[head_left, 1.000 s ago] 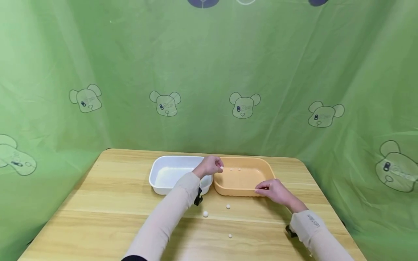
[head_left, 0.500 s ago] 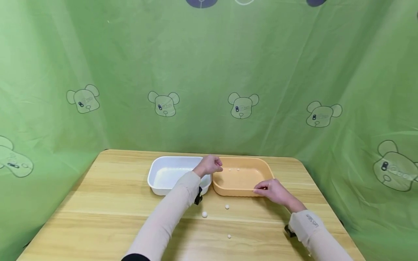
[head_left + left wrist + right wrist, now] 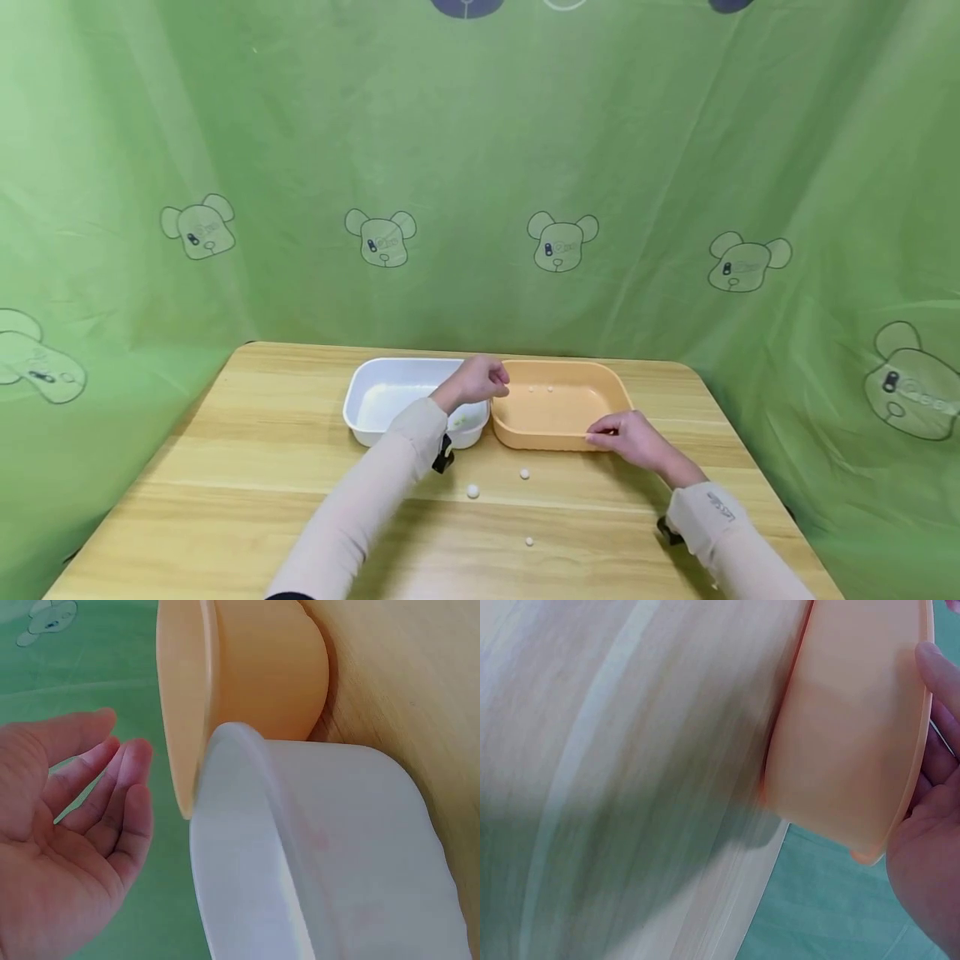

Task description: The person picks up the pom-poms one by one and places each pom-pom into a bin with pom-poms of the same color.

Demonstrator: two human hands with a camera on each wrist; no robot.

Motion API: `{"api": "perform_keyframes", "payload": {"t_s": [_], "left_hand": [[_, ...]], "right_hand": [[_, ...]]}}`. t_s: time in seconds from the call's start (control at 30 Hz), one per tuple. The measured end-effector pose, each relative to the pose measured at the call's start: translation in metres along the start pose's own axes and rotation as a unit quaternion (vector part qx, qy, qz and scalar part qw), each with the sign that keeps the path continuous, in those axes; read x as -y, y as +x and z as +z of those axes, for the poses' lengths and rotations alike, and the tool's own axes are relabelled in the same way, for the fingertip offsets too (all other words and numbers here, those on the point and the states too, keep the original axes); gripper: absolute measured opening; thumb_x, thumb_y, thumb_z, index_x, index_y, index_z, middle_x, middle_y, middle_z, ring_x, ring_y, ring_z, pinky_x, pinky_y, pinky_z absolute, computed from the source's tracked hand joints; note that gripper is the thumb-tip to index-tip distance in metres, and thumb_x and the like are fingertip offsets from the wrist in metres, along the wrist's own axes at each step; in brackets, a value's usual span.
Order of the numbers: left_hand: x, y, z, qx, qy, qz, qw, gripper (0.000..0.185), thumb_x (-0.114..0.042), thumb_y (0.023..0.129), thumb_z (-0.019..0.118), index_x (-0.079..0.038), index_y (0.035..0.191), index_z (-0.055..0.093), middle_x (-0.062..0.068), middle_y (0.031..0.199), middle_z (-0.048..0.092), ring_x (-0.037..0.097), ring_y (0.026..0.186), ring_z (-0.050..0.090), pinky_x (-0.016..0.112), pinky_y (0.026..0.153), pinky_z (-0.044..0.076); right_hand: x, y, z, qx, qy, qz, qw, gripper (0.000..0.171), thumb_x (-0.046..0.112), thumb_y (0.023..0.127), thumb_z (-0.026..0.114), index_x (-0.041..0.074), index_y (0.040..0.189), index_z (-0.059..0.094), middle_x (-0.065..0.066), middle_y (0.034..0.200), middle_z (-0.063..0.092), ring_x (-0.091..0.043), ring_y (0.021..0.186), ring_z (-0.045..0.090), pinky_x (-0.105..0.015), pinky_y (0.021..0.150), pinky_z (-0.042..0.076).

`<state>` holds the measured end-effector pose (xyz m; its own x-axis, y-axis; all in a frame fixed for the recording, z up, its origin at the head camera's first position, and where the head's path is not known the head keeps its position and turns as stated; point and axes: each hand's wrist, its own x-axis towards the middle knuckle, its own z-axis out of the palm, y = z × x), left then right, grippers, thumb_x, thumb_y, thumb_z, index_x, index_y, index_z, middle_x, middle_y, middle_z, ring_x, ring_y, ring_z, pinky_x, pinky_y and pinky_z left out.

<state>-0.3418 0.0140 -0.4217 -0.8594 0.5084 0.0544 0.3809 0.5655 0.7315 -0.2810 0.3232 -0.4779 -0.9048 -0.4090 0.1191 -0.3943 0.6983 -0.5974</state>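
My left hand (image 3: 477,379) is above the spot where the white tray (image 3: 365,435) and the orange tray (image 3: 555,442) meet. In the left wrist view its fingers (image 3: 135,761) are loosely bent, with nothing between them and the thumb. My right hand (image 3: 636,439) pinches the near rim of the orange tray, thumb on the outer wall in the right wrist view. Two tiny white balls (image 3: 550,389) lie inside the orange tray near its back wall. Part of the white tray is hidden by the left forearm.
Three loose white balls sit on the wooden table (image 3: 225,500) in front of the trays: a larger ball (image 3: 472,492), a smaller ball (image 3: 524,474) and a tiny ball (image 3: 529,542). A green curtain (image 3: 465,308) surrounds the table's back and sides.
A second ago my left fingers pinched a small white ball; it has left them. The left hand has shifted slightly left. The right hand keeps its grip on the orange tray.
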Motion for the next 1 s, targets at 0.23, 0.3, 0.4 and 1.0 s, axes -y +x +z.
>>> {"api": "perform_keyframes", "payload": {"t_s": [0.23,0.3,0.4,1.0], "left_hand": [[-0.003,-0.017,-0.003,0.027,0.027,0.036,0.9986,0.015,-0.007,0.083,0.069,-0.001,0.096,0.066,0.000,0.082,0.066,0.010,0.077,0.060,0.021,0.071,0.049],[-0.003,-0.022,-0.002,0.034,0.035,0.042,0.9979,0.016,-0.009,0.084,0.069,-0.001,0.098,0.066,-0.001,0.084,0.066,0.010,0.079,0.061,0.021,0.073,0.048],[-0.002,-0.030,-0.001,0.044,0.044,0.051,0.9968,0.015,-0.009,0.084,0.069,-0.003,0.098,0.066,-0.002,0.085,0.067,0.009,0.080,0.061,0.021,0.075,0.048],[0.017,-0.078,0.019,0.100,-0.001,0.120,0.9878,0.013,-0.005,0.083,0.070,-0.001,0.095,0.067,0.002,0.085,0.068,0.002,0.075,0.059,0.017,0.073,0.049]], "right_hand": [[-0.002,0.000,0.000,0.003,0.002,-0.003,1.000,0.015,0.028,0.087,0.069,0.015,0.089,0.074,0.005,0.083,0.070,-0.010,0.074,0.061,-0.023,0.063,0.050],[-0.003,0.000,0.000,0.005,0.002,-0.004,1.000,0.015,0.029,0.087,0.068,0.015,0.089,0.074,0.005,0.083,0.070,-0.010,0.074,0.061,-0.023,0.063,0.050],[-0.003,0.001,0.000,0.007,0.001,-0.007,1.000,0.016,0.029,0.087,0.068,0.015,0.089,0.074,0.006,0.083,0.070,-0.009,0.074,0.061,-0.023,0.064,0.050],[-0.003,0.002,0.001,0.002,-0.009,-0.018,1.000,0.012,0.026,0.087,0.069,0.015,0.088,0.074,0.008,0.081,0.070,-0.006,0.072,0.060,-0.023,0.063,0.050]]}}
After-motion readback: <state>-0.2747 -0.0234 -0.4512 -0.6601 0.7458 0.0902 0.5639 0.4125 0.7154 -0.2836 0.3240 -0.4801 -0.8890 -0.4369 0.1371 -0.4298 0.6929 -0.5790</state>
